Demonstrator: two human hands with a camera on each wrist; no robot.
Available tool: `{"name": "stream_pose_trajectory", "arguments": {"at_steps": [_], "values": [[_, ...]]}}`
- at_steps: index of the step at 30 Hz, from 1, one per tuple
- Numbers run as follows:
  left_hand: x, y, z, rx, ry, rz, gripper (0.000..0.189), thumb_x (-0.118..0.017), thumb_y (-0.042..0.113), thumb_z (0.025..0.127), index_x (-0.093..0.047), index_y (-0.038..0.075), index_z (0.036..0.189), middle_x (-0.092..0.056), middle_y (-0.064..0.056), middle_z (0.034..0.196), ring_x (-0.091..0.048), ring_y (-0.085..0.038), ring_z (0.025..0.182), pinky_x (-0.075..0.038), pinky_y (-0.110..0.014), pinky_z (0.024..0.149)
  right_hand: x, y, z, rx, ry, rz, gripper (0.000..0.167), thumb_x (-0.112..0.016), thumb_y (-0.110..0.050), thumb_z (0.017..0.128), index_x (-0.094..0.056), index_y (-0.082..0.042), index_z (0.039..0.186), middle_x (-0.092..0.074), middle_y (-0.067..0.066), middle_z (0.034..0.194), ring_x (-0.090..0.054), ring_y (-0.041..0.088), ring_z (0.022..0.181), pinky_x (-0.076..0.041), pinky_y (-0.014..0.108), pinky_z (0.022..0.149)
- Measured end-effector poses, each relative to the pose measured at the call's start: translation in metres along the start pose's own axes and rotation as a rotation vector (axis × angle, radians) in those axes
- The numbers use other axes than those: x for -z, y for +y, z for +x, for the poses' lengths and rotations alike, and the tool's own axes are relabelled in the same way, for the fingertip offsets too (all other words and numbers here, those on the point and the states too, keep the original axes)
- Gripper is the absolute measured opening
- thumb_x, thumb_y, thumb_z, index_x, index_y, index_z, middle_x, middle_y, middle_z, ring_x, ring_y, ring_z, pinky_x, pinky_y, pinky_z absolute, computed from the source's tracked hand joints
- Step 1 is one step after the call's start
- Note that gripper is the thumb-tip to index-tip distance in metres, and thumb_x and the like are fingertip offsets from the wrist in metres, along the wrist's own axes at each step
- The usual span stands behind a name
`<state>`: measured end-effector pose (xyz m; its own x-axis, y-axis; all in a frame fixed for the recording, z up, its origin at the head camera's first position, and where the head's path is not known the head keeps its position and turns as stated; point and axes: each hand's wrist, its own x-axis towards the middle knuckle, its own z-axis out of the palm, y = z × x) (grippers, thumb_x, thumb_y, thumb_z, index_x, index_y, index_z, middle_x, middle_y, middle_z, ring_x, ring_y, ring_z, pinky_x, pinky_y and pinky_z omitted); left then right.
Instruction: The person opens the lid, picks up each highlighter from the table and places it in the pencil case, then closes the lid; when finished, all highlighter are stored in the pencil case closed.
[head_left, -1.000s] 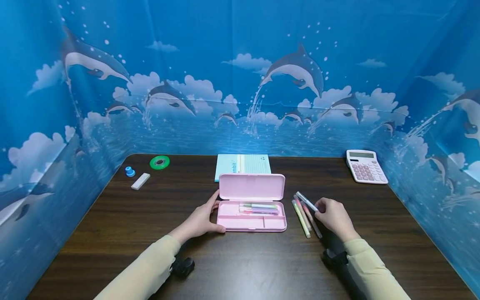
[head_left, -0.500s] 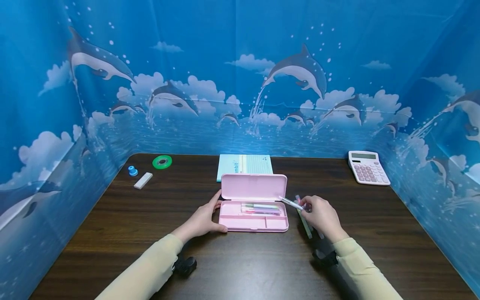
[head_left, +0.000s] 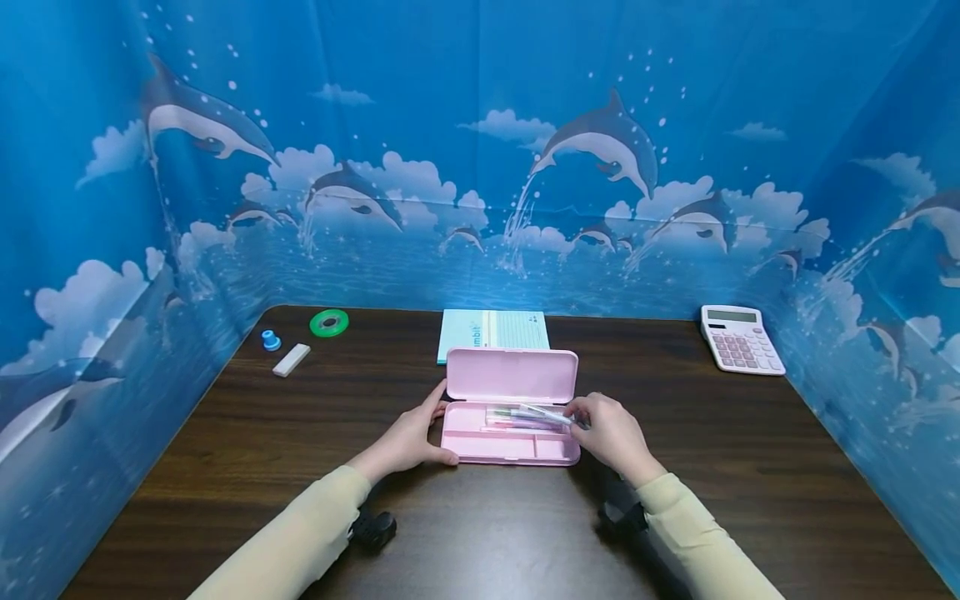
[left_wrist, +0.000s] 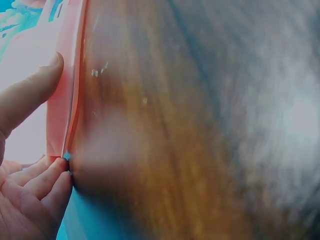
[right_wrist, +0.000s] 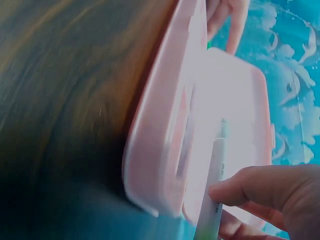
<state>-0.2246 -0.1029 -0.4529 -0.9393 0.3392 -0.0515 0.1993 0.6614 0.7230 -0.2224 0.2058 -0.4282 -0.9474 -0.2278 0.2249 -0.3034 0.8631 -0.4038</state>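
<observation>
A pink pencil case (head_left: 491,448) stands open, its lid raised at the back, with several coloured pens (head_left: 513,422) in its rear compartment. My left hand (head_left: 405,442) grips the case's left end; in the left wrist view the thumb lies along the pink case (left_wrist: 60,125) and the fingertips meet its edge. Over the right part of the case, my right hand (head_left: 609,435) pinches a pale pen (head_left: 546,414), tilted above the pens inside. In the right wrist view the thumb presses on this pen (right_wrist: 216,165), which has printing on its barrel. The hand hides its rear end.
Behind the case lies a light-blue notebook (head_left: 495,327). At the back left are a green tape roll (head_left: 329,322), a small blue object (head_left: 271,340) and a white bar (head_left: 291,360). A calculator (head_left: 742,340) sits at the back right. A dolphin-print curtain (head_left: 480,167) surrounds the table.
My right hand has moved left, carrying the pale pen from beside the case to over it. The pens seen beside the case earlier no longer show there. The left hand keeps its hold.
</observation>
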Motion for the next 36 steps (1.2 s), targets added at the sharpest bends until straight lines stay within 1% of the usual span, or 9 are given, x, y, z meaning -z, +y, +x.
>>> {"name": "stream_pose_trajectory", "arguments": {"at_steps": [1, 4, 6, 11, 14, 20, 27, 31, 36], "values": [[0.0, 0.0, 0.0, 0.0, 0.002, 0.003, 0.118, -0.086, 0.031, 0.067, -0.008, 0.011, 0.153, -0.046, -0.015, 0.142, -0.042, -0.027, 0.133, -0.031, -0.048, 0.11, -0.002, -0.003, 0.001, 0.014, -0.003, -0.003, 0.012, -0.075, -0.008, 0.075, -0.072, -0.012, 0.086, -0.055, -0.002, 0.071, -0.047, 0.013, 0.064, -0.045, 0.032, 0.059], [0.0, 0.001, -0.001, 0.001, 0.005, 0.004, 0.118, -0.087, 0.03, 0.067, -0.009, 0.011, 0.153, -0.047, -0.015, 0.142, -0.043, -0.027, 0.132, -0.032, -0.048, 0.109, -0.008, -0.013, 0.003, 0.066, -0.007, -0.016, 0.012, -0.076, -0.007, 0.075, -0.071, -0.013, 0.084, -0.057, -0.003, 0.073, -0.049, 0.011, 0.066, -0.048, 0.037, 0.065], [-0.001, 0.001, -0.001, 0.0, 0.007, -0.004, 0.117, -0.087, 0.029, 0.067, -0.01, 0.01, 0.153, -0.047, -0.015, 0.141, -0.043, -0.028, 0.132, -0.032, -0.049, 0.109, -0.011, -0.02, 0.004, 0.101, -0.01, -0.017, 0.012, -0.076, -0.007, 0.074, -0.071, -0.014, 0.082, -0.058, -0.004, 0.073, -0.049, 0.01, 0.066, -0.048, 0.035, 0.066], [-0.004, 0.0, -0.002, -0.004, 0.012, -0.015, 0.115, -0.086, 0.029, 0.068, -0.012, 0.011, 0.153, -0.049, -0.014, 0.14, -0.044, -0.028, 0.131, -0.032, -0.05, 0.108, -0.02, -0.035, 0.003, 0.165, -0.026, 0.018, 0.012, -0.076, -0.007, 0.074, -0.07, -0.016, 0.08, -0.055, -0.006, 0.072, -0.048, 0.007, 0.064, -0.042, 0.022, 0.057], [-0.004, 0.001, -0.002, -0.006, 0.012, -0.016, 0.115, -0.087, 0.029, 0.067, -0.012, 0.01, 0.153, -0.049, -0.014, 0.14, -0.045, -0.029, 0.131, -0.032, -0.051, 0.108, -0.025, -0.043, 0.004, 0.203, -0.036, 0.014, 0.012, -0.076, -0.007, 0.074, -0.07, -0.016, 0.08, -0.055, -0.006, 0.071, -0.049, 0.007, 0.063, -0.041, 0.022, 0.055], [-0.001, 0.003, -0.003, -0.002, 0.013, -0.017, 0.115, -0.087, 0.027, 0.067, -0.013, 0.009, 0.153, -0.049, -0.015, 0.14, -0.045, -0.029, 0.131, -0.031, -0.051, 0.109, -0.034, -0.059, 0.009, 0.303, -0.027, -0.009, 0.011, -0.075, -0.008, 0.072, -0.07, -0.015, 0.08, -0.058, -0.005, 0.071, -0.052, 0.008, 0.065, -0.044, 0.024, 0.058], [0.001, 0.004, -0.002, 0.005, 0.011, 0.014, 0.115, -0.087, 0.028, 0.067, -0.013, 0.009, 0.152, -0.048, -0.016, 0.14, -0.044, -0.03, 0.131, -0.03, -0.052, 0.109, -0.042, -0.073, 0.012, 0.313, -0.097, 0.018, 0.011, -0.075, -0.009, 0.074, -0.071, -0.014, 0.083, -0.06, -0.003, 0.074, -0.053, 0.009, 0.065, -0.043, 0.022, 0.055], [0.001, 0.005, -0.002, 0.006, 0.014, -0.001, 0.114, -0.087, 0.027, 0.067, -0.013, 0.008, 0.152, -0.048, -0.016, 0.14, -0.044, -0.029, 0.131, -0.03, -0.052, 0.109, -0.044, -0.073, 0.012, 0.303, -0.105, 0.012, 0.01, -0.076, -0.009, 0.075, -0.071, -0.014, 0.083, -0.06, -0.002, 0.074, -0.052, 0.008, 0.064, -0.042, 0.022, 0.054], [-0.001, 0.005, -0.002, -0.011, 0.009, 0.01, 0.115, -0.087, 0.027, 0.067, -0.013, 0.007, 0.152, -0.05, -0.016, 0.139, -0.045, -0.029, 0.13, -0.031, -0.05, 0.109, -0.046, -0.071, 0.011, 0.295, -0.101, 0.009, 0.009, -0.076, -0.009, 0.074, -0.071, -0.014, 0.081, -0.059, -0.002, 0.073, -0.053, 0.009, 0.064, -0.043, 0.024, 0.055]]}}
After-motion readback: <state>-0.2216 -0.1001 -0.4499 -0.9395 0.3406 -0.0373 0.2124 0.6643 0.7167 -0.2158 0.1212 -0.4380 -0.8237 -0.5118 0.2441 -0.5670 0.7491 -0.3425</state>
